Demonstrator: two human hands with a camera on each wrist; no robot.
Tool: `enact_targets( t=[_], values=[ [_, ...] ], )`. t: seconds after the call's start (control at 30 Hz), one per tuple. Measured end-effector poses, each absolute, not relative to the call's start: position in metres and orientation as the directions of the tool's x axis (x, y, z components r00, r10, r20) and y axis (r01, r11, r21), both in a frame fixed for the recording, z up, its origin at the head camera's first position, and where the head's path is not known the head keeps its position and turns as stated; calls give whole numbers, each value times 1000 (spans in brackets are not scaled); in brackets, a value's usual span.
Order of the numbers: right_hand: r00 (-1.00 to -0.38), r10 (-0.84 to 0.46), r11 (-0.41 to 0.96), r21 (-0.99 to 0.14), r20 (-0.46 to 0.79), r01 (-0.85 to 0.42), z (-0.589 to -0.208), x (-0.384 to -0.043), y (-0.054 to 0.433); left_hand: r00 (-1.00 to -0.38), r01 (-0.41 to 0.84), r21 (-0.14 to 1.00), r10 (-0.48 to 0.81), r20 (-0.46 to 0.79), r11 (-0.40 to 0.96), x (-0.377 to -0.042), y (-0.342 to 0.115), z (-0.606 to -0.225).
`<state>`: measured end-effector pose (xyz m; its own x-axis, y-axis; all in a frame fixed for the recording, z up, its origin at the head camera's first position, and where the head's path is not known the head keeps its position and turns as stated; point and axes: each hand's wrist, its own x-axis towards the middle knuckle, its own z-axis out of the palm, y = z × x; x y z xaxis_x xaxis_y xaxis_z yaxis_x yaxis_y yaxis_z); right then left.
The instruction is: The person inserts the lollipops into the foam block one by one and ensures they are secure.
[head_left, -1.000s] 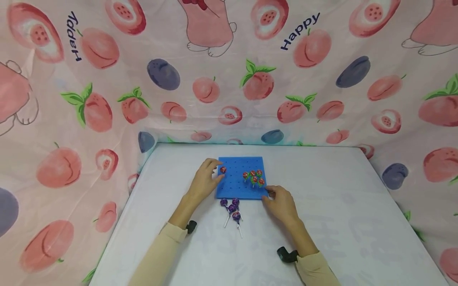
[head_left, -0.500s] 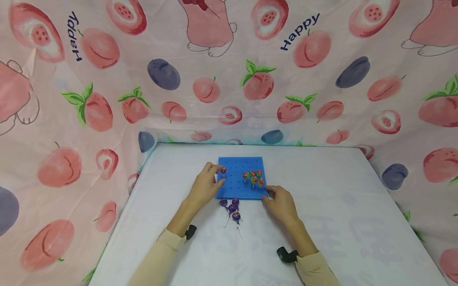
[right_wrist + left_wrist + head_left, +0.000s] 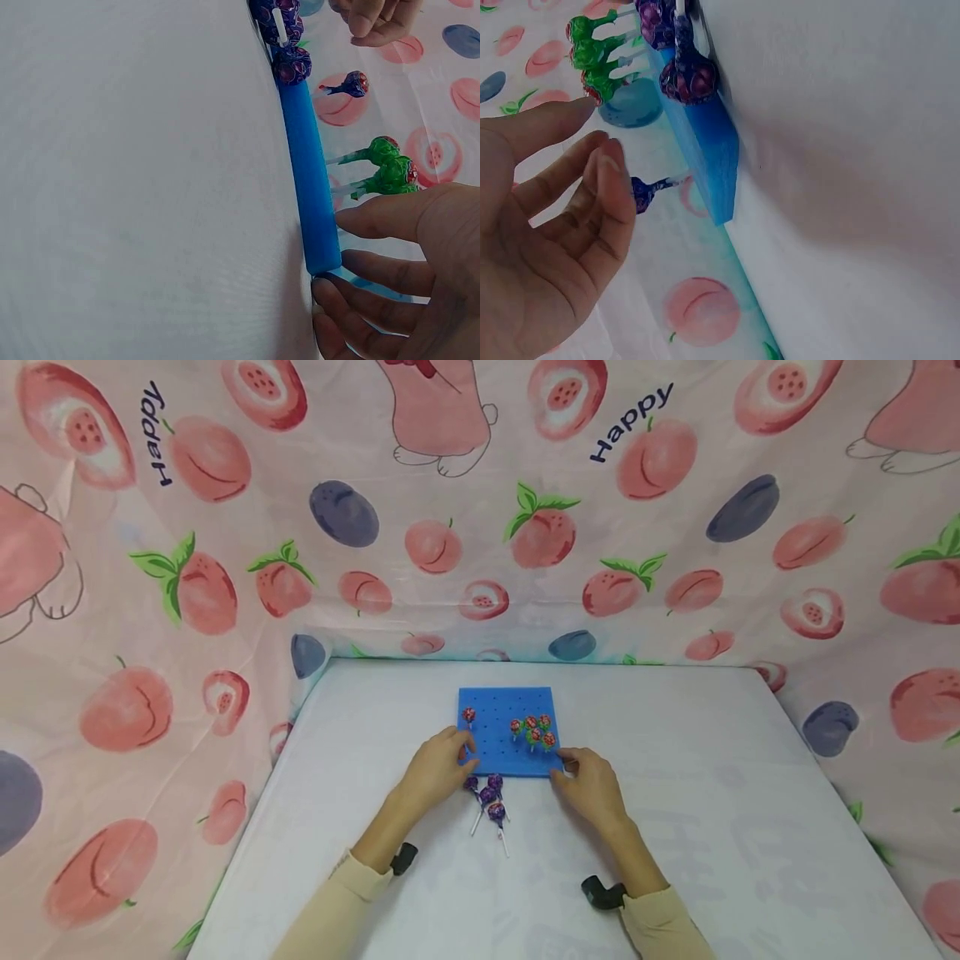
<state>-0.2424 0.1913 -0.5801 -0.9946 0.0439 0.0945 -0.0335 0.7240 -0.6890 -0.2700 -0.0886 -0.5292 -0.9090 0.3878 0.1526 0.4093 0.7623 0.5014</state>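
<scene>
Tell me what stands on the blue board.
Five green-wrapped lollipops stand towards the right of the blue board and one blue-wrapped lollipop at its left. Their lower stick ends are hidden inside it, and the left hand covers part of its left edge.

Six lollipops (image 3: 533, 737) stand upright in a blue board (image 3: 496, 739); purple lollipops (image 3: 488, 796) lie before it.

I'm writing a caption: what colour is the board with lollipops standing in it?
The board is blue; the head view shows it best.
</scene>
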Motion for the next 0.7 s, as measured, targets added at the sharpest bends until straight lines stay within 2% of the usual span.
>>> enact_targets(
  t=[0.23,0.7],
  values=[
    [-995,40,726,-686,97,-37,-578,-243,191,-915,380,489,395,78,785,-265,-86,-540],
    [-994,43,727,-686,103,-40,-579,-243,191,-915,372,482,402,44,793,-260,-83,-550]
  ],
)
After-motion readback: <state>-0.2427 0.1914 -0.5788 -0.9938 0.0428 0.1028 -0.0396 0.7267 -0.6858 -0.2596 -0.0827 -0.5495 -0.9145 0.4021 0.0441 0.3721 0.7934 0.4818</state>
